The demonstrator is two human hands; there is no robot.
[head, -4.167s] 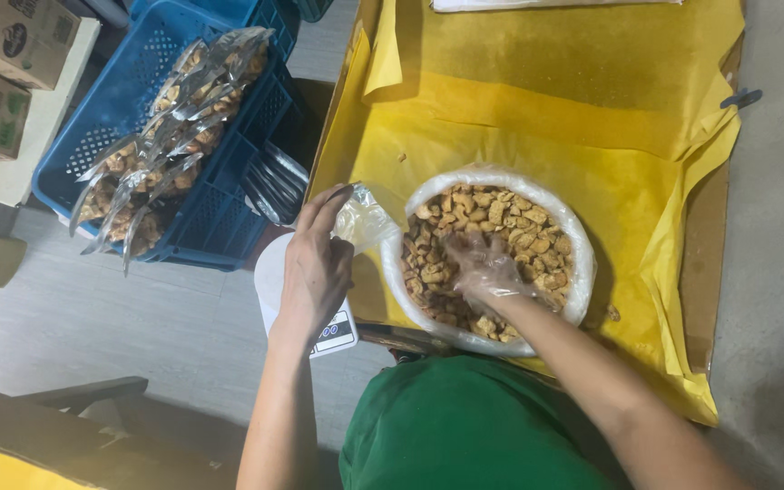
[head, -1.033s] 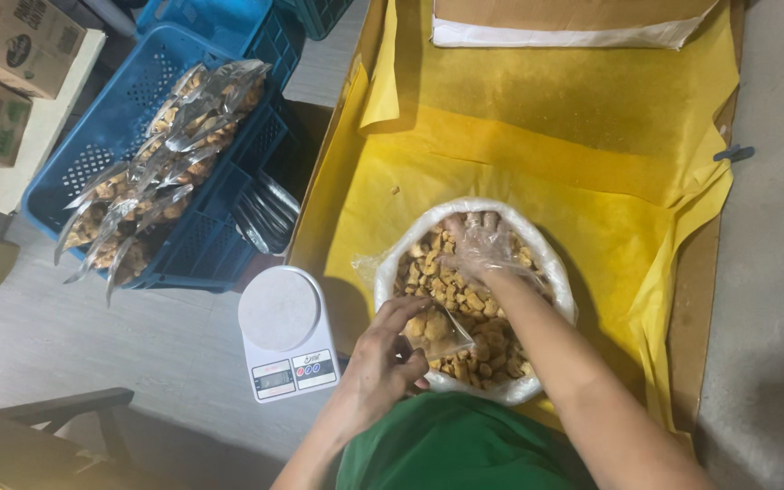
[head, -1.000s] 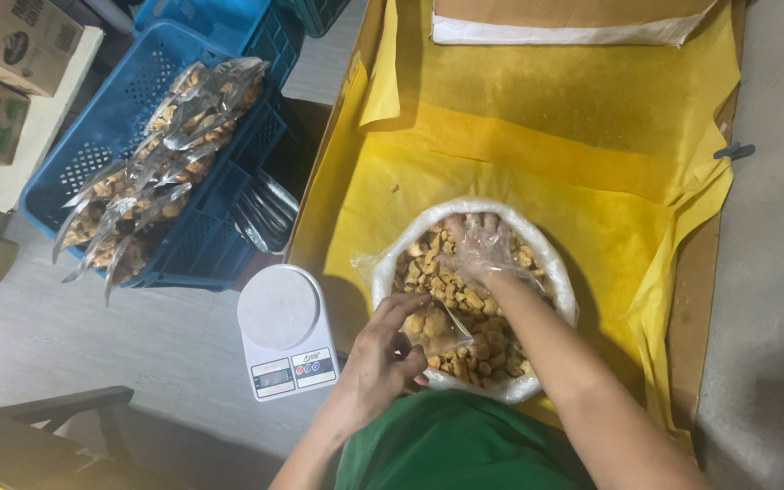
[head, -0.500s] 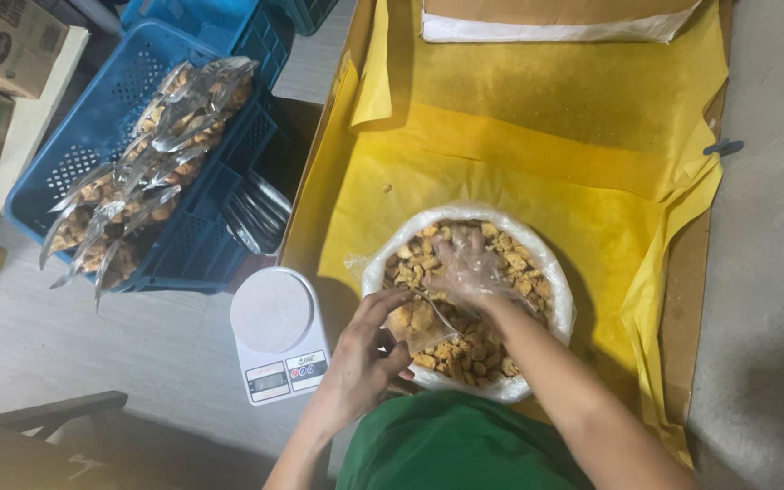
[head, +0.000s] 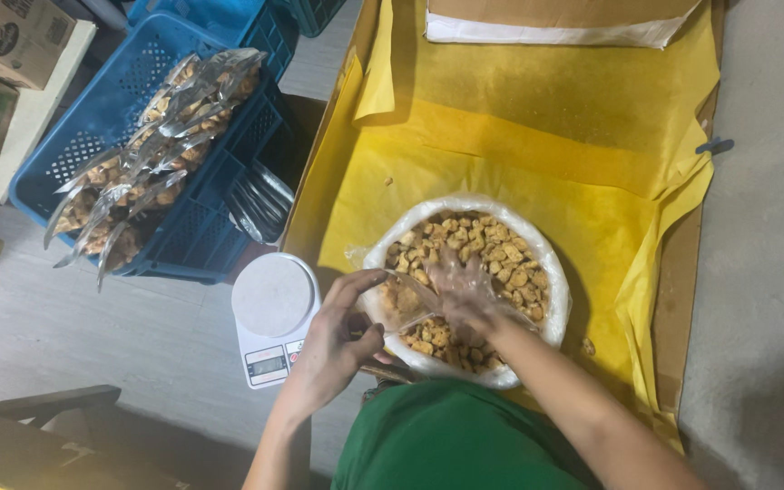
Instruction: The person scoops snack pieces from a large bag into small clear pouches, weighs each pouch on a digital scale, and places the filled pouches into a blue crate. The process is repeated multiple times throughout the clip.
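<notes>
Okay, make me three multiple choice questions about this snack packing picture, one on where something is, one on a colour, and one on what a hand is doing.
1. Where is the white kitchen scale?
A. On the floor left of the bowl of snacks
B. Inside the blue crate
C. On the yellow sheet

2. What colour is the sheet under the bowl?
A. Red
B. Yellow
C. White

3. What is the left hand doing?
A. Resting on the scale
B. Lifting the crate
C. Holding a small clear bag at the bowl's rim

Answers: 1 A, the scale sits on grey floor beside the bowl. 2 B, yellow shows all around. 3 C, its fingers pinch the bag while the gloved right hand is in the snacks.
</notes>
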